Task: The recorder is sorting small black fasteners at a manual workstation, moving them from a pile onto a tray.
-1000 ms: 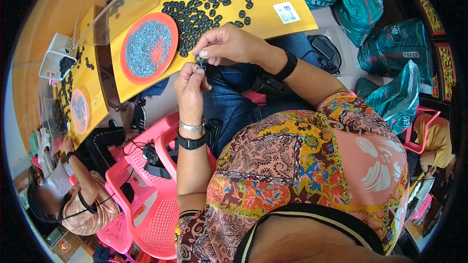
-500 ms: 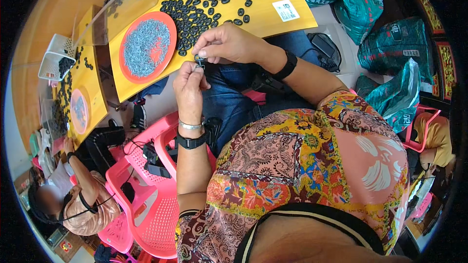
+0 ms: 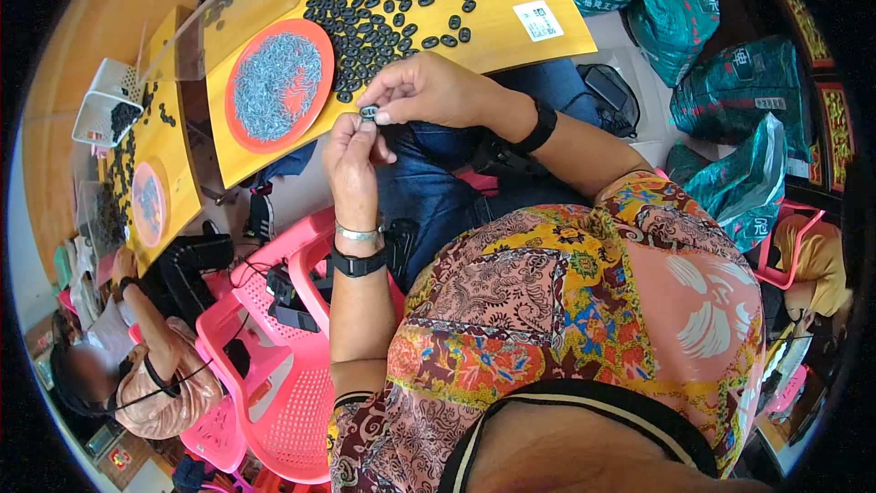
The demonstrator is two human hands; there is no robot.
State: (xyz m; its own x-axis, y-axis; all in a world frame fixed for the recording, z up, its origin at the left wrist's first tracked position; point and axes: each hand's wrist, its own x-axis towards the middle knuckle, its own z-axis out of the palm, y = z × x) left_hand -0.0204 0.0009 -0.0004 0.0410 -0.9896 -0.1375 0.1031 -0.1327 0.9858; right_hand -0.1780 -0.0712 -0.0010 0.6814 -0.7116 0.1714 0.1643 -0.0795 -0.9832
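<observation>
Both hands' grip unchanged: left hand, right hand pinch black ring.

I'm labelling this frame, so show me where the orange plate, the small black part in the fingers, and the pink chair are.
orange plate [image 3: 315,50]: head view, bare right rim.
small black part [image 3: 369,112]: head view, its middle, between both hands' fingertips.
pink chair [image 3: 292,393]: head view, perforated seat.

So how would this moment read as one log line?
left hand: pinching small black part | right hand: pinching same part | nearby: orange plate of metal bits
</observation>
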